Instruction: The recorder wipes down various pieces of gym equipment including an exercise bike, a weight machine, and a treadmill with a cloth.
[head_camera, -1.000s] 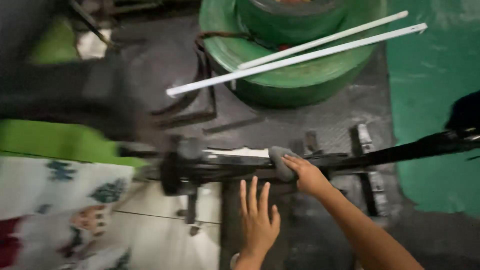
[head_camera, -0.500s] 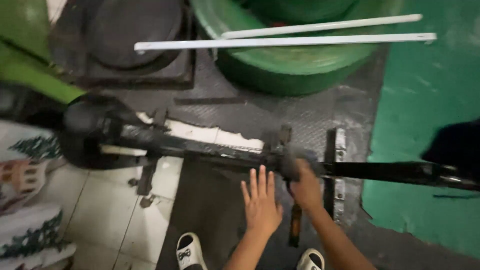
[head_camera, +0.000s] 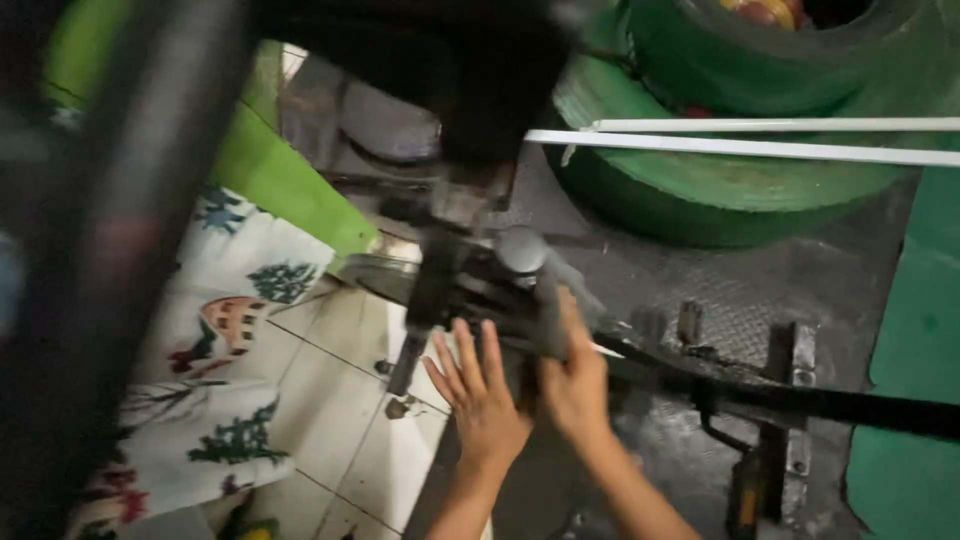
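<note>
1. The green tub (head_camera: 730, 190) at upper right holds a smaller green ring; two white tubes (head_camera: 760, 147) lie across it.
2. At centre, the right hand (head_camera: 573, 385) wraps the dark metal bar (head_camera: 800, 403); the left hand (head_camera: 483, 395), fingers spread, rests beside it.
3. White tiled floor (head_camera: 330, 420) lies lower left, beside dark matting.

No packages, labels, signs or screens show anywhere in view.
</note>
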